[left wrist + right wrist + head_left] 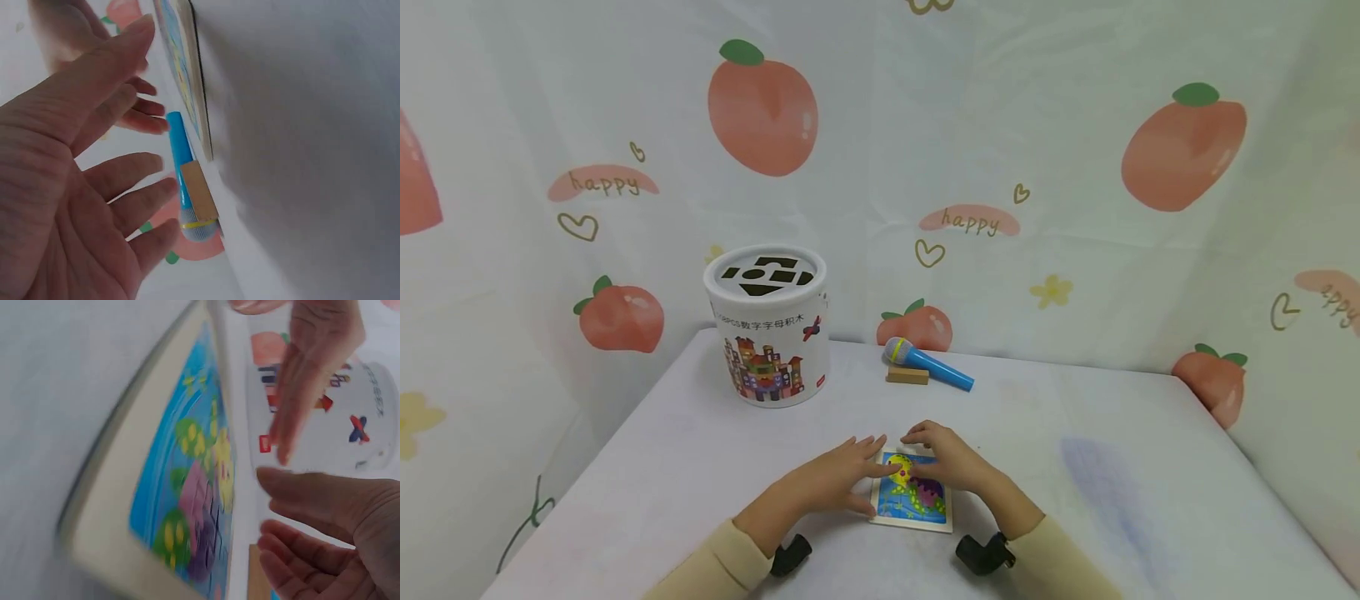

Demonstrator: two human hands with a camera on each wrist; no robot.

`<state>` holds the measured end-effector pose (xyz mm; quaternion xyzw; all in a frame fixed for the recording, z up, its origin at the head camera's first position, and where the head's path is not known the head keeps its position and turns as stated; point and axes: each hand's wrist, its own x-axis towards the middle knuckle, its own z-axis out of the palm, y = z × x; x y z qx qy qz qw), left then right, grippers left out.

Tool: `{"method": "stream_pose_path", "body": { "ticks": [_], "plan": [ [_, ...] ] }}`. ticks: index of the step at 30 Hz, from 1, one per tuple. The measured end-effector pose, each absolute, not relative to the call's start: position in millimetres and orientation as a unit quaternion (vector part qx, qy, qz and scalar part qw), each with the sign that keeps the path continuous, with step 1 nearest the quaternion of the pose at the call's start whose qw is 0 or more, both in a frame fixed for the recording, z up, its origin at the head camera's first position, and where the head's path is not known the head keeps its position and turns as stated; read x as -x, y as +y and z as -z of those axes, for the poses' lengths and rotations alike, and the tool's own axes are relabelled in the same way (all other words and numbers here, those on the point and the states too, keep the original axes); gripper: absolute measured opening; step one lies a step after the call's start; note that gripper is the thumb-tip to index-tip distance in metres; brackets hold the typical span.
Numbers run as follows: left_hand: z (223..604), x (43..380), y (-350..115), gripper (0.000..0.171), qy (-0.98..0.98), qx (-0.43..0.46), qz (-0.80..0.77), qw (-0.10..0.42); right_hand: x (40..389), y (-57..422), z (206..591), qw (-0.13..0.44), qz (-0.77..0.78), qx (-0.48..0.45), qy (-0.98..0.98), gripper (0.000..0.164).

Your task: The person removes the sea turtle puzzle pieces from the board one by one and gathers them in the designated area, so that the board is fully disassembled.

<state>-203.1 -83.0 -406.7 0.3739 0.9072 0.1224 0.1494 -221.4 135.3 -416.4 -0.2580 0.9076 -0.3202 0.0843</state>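
A small picture puzzle (895, 506) in a pale wooden frame lies flat on the white table. Its picture is a yellow, green and purple turtle-like animal on blue. Over its left side hovers my left hand (842, 475), fingers spread and fairly straight. From the right, my right hand (953, 460) reaches above the puzzle's upper part with loosely bent fingers. In the right wrist view, the puzzle (203, 494) shows close by, and a gap separates it from the right hand (331, 531). Neither hand holds anything; the head view leaves fingertip contact unclear.
Behind the hands, a blue toy microphone (936, 367) lies beside a small wooden block (907, 377). A white lidded bucket (775, 333) with shape cut-outs stands at the back left. A fruit-print curtain (865, 167) hangs behind the table (1037, 500).
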Motion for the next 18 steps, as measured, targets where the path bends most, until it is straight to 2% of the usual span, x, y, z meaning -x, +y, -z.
{"method": "stream_pose_path", "body": {
  "ticks": [5, 18],
  "plan": [
    [410, 199, -75, 0.058, 0.913, -0.334, -0.146, 0.182, 228, 130, 420, 0.107, 0.356, 0.244, 0.896, 0.025],
    [415, 195, -72, 0.052, 0.915, -0.324, -0.15, 0.188, 236, 124, 430, 0.132, 0.408, 0.213, 0.878, 0.018]
  ]
}}
